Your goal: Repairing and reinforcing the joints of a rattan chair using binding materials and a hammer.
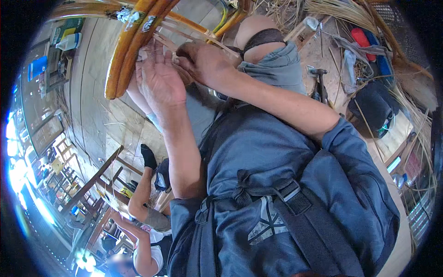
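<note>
A curved frame of glossy orange-brown poles (127, 55), side by side like bent cane, comes down from the upper edge. My left hand (161, 81) is raised beside it, palm showing and fingers stretched out; the fingertips are partly hidden near the poles. Just to its right, my right hand (205, 62) is closed with the fingers curled in. A thin pale strip (166, 42) runs from behind the frame to those fingers, and they appear to pinch it. Whitish material (146, 23) is wrapped or stuck on the poles. My bent knee (259, 37) lies beyond the right forearm.
A hammer (319, 83) lies on the floor right of my knee. Further right are a red object (363, 44), a dark cloth or bag (376, 108) and loose cane strands (341, 9). At lower left, another person (147, 247) sits near a wooden frame (99, 175).
</note>
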`<move>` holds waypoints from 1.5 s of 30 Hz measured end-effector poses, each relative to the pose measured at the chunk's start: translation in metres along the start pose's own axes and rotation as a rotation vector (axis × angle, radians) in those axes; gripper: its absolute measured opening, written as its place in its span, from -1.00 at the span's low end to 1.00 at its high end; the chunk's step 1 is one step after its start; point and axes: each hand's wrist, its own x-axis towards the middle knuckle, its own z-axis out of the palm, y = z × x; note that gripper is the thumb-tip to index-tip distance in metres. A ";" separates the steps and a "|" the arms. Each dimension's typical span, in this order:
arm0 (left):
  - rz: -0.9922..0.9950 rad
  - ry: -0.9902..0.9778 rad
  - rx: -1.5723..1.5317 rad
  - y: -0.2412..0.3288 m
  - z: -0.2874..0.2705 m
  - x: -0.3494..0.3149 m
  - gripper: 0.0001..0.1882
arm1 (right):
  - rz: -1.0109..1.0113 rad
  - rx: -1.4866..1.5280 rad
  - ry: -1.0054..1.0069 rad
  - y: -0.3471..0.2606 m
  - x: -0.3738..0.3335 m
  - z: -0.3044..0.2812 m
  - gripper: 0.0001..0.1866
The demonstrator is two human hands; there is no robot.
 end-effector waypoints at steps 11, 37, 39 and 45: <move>-0.082 -0.015 0.124 0.003 0.005 0.007 -0.69 | 0.052 -0.016 0.014 -0.003 0.006 -0.010 -0.68; -0.256 -0.084 -0.075 0.019 -0.010 0.016 -0.66 | 0.069 0.085 -0.168 -0.051 -0.019 -0.080 -0.66; -0.242 -0.125 -0.103 0.014 -0.010 0.020 -0.65 | -0.019 0.106 0.047 -0.051 -0.021 -0.076 -0.73; -0.305 -0.047 -0.172 0.017 -0.001 0.012 -0.62 | -0.173 0.454 -0.260 -0.023 -0.013 -0.081 -0.75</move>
